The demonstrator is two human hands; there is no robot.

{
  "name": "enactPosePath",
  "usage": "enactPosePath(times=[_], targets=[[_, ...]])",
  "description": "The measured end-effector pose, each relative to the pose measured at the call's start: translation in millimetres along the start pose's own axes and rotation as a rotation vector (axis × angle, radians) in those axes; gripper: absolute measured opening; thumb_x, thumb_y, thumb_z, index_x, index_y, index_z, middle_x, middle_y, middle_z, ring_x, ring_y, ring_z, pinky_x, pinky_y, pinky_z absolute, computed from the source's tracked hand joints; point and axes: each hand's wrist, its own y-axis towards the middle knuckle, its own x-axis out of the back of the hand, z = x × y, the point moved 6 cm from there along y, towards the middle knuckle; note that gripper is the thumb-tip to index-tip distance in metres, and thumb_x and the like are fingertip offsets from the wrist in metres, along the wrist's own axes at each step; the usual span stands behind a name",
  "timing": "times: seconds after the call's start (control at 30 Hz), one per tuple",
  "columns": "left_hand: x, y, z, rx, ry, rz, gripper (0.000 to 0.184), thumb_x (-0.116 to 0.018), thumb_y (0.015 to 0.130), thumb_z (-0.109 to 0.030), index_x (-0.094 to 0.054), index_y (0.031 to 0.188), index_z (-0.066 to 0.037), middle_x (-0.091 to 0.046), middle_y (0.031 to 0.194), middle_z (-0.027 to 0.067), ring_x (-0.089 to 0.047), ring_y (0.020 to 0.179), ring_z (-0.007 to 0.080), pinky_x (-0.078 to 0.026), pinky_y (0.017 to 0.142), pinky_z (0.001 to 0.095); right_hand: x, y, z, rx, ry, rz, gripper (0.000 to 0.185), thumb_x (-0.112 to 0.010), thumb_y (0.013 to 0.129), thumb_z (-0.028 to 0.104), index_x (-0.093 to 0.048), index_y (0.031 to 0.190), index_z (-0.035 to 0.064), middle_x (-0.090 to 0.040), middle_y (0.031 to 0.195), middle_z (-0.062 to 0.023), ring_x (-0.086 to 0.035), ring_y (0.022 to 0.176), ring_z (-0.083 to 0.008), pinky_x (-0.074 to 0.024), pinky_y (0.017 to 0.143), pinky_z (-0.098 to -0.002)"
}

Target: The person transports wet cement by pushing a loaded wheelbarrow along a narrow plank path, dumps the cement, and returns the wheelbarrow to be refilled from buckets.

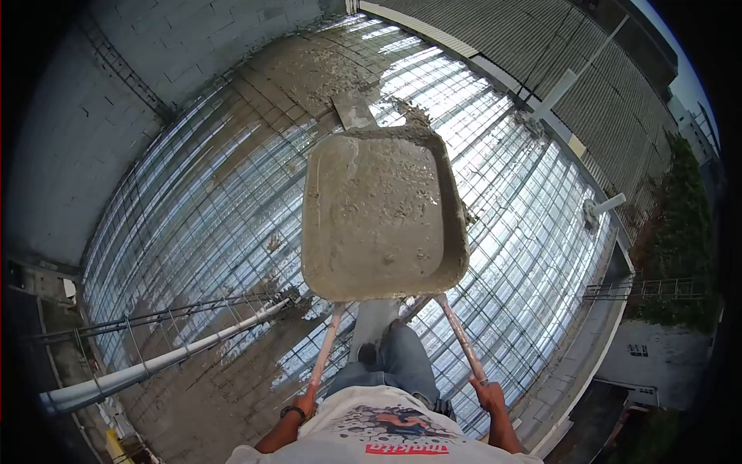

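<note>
A wheelbarrow [375,205] stands in front of me, its tray coated with wet grey-brown concrete, with a thicker rim of it along the right side and far edge. My left hand [306,404] is closed around the end of the left handle [328,344]. On the other side, my right hand [488,393] grips the right handle [462,337]. Beneath the tray runs a plank [375,323], and another piece of board [354,110] shows beyond the tray's far edge. The wheel is hidden under the tray.
Rebar mesh [525,224] over shiny metal decking spreads all around. Poured concrete [305,73] lies at the far end. A white pipe [170,356] and a rebar cage cross the left side. Upright pipes [558,93] stand at right; a block wall [178,62] rises at left.
</note>
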Motion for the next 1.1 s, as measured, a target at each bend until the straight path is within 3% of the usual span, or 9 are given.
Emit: enactPosePath(times=[0.1, 0.33, 0.47, 0.5, 0.7, 0.87, 0.97, 1.0, 1.1], targets=[[23.1, 31.4, -87.6, 0.003, -0.038, 0.008, 0.109, -0.021, 0.073, -0.093, -0.073, 0.088, 0.002, -0.07, 0.084, 0.0209, -0.067, 0.096, 0.0314, -0.048, 0.086, 0.0398, 39.2, 75.6, 71.4, 0.051, -0.073, -0.039, 0.094, -0.061, 0.071, 0.077, -0.065, 0.081, -0.0161, -0.065, 0.075, -0.0299, -0.068, 0.077, -0.0395, -0.0495, 0.069, -0.0465], [101.8, 63.6, -305.9, 0.068, -0.132, -0.003, 0.111, -0.023, 0.072, -0.093, -0.07, 0.089, 0.006, -0.07, 0.089, 0.0212, -0.068, 0.09, 0.0286, -0.05, 0.079, 0.0391, 166.1, 211.5, 280.7, 0.114, -0.153, -0.03, 0.097, -0.058, 0.07, 0.08, -0.066, 0.082, -0.0165, -0.066, 0.078, -0.0307, -0.067, 0.078, -0.0412, -0.0497, 0.07, -0.0467], [154.8, 89.5, -418.5, -0.004, -0.318, 0.061, 0.104, -0.032, 0.071, -0.093, -0.068, 0.085, 0.004, -0.068, 0.082, 0.0175, -0.067, 0.079, 0.029, -0.05, 0.075, 0.0407, 239.2, 287.2, 396.6, 0.155, -0.065, 0.03, 0.081, -0.06, 0.075, 0.074, -0.062, 0.065, -0.0072, -0.06, 0.06, -0.0185, -0.062, 0.061, -0.0311, -0.0473, 0.059, -0.0432], [177.5, 85.2, -447.1, 0.003, -0.358, 0.055, 0.097, -0.039, 0.072, -0.088, -0.068, 0.086, 0.003, -0.067, 0.08, 0.016, -0.066, 0.075, 0.0272, -0.05, 0.07, 0.0396, 262.8, 290.1, 439.7, 0.223, -0.119, 0.0, 0.069, -0.063, 0.079, 0.066, -0.058, 0.063, -0.0007, -0.056, 0.055, -0.0112, -0.057, 0.052, -0.023, -0.044, 0.051, -0.0396], [307.0, 84.6, -612.6, -0.145, -0.587, 0.031, 0.06, -0.072, 0.078, -0.055, -0.062, 0.099, 0.0, -0.063, 0.074, 0.0088, -0.06, 0.054, 0.0167, -0.047, 0.045, 0.0315, 371.1, 329.6, 644.2, 0.481, -0.027, -0.009, 0.055, -0.068, 0.082, 0.055, -0.061, 0.073, 0.0012, -0.055, 0.056, -0.0067, -0.053, 0.049, -0.0167, -0.0415, 0.046, -0.0344], [457.6, 23.2, -771.0, -0.375, -0.774, -0.129, 0.056, -0.077, 0.079, -0.03, -0.055, 0.121, 0.0, -0.06, 0.073, 0.0045, -0.055, 0.046, 0.012, -0.04, 0.037, 0.0258, 489.2, 304.1, 839.6, 0.513, 0.152, 0.028, 0.04, -0.073, 0.084, 0.037, -0.064, 0.089, -0.0021, -0.056, 0.06, -0.0036, -0.05, 0.047, -0.0104, -0.0392, 0.041, -0.0276], [566.4, -15.2, -855.8, -0.489, -0.825, -0.179, 0.071, -0.075, 0.08, -0.024, -0.041, 0.138, -0.001, -0.06, 0.077, 0.0041, -0.055, 0.048, 0.0113, -0.04, 0.036, 0.024, 563.4, 303.0, 955.6, 0.654, -0.117, -0.128, 0.047, -0.076, 0.079, 0.036, -0.066, 0.105, -0.0024, -0.069, 0.087, -0.0197, -0.068, 0.082, -0.0317, -0.0506, 0.075, -0.0391], [606.6, -28.0, -883.6, -0.516, -0.862, -0.151, 0.075, -0.075, 0.079, -0.022, -0.038, 0.141, -0.001, -0.061, 0.083, 0.0063, -0.058, 0.054, 0.0113, -0.041, 0.037, 0.0233, 593.1, 288.2, 1003.6, 0.703, -0.178, -0.15, 0.05, -0.077, 0.078, 0.035, -0.066, 0.109, -0.0021, -0.07, 0.09, -0.0205, -0.068, 0.085, -0.0327, -0.0509, 0.076, -0.039], [728.1, -81.7, -973.6, -0.842, -0.992, -0.514, 0.07, -0.073, 0.078, -0.017, -0.041, 0.138, 0.003, -0.061, 0.098, 0.0119, -0.061, 0.07, 0.0117, -0.045, 0.042, 0.0222, 677.2, 247.2, 1137.6, 0.868, -0.296, -0.349, 0.057, -0.077, 0.077, 0.038, -0.062, 0.115, -0.0026, -0.07, 0.092, -0.0213, -0.068, 0.082, -0.0311, -0.0519, 0.075, -0.039]])
